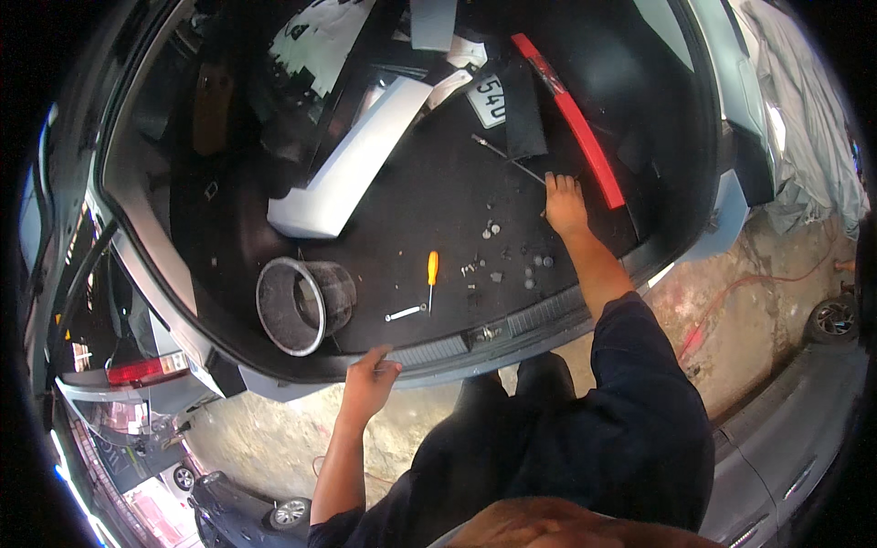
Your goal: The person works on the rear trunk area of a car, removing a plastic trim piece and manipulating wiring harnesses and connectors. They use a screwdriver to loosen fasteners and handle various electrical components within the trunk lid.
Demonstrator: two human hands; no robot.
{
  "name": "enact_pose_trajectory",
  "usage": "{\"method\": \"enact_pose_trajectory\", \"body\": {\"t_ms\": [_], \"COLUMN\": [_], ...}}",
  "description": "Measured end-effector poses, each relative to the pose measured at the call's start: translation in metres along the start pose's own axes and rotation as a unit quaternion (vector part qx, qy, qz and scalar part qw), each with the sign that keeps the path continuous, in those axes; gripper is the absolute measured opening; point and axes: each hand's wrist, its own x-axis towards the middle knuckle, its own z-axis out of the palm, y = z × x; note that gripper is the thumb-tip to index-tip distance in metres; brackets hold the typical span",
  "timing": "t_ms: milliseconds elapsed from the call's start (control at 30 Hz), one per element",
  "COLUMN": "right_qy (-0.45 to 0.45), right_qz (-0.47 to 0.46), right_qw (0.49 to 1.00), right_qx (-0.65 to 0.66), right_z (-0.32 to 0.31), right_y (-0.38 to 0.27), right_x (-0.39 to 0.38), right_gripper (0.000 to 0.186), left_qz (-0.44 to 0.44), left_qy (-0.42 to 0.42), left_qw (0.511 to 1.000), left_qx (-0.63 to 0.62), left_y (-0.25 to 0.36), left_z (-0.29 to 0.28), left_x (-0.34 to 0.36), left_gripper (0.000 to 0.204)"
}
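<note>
My right hand [565,205] is closed at the near end of a long thin metal rod [512,162], which has a thicker far tip and lies over the dark cargo floor of a car. Close to that hand, several small dark and grey clips [533,265] are scattered about. Over the rear sill, my left hand [367,385] has its thumb and fingers drawn together; what they hold, if anything, is too small to make out. A yellow-handled screwdriver [432,267] and a short silver wrench [406,313] lie beyond it.
A dark round bucket [338,294] lies on its side at the left. Farther in are a white trim panel [356,164], a long red bar [580,128], a licence plate [487,100] and a dark flat piece [525,114]. The sill [438,353] borders the cargo floor.
</note>
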Motion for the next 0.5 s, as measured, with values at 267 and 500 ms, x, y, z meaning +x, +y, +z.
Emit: {"method": "enact_pose_trajectory", "body": {"t_ms": [267, 500], "right_qy": [0.061, 0.058], "right_qz": [0.113, 0.120], "right_qw": [0.988, 0.987], "right_qx": [0.088, 0.090], "right_z": [0.053, 0.047], "right_y": [0.042, 0.058], "right_x": [0.037, 0.055], "right_gripper": [0.073, 0.066], "left_qz": [0.115, 0.160], "left_qy": [0.056, 0.214], "left_qw": [0.983, 0.903], "left_qx": [0.132, 0.335], "left_y": [0.063, 0.112], "left_z": [-0.003, -0.010], "left_x": [0.157, 0.366], "left_gripper": [0.073, 0.123]}}
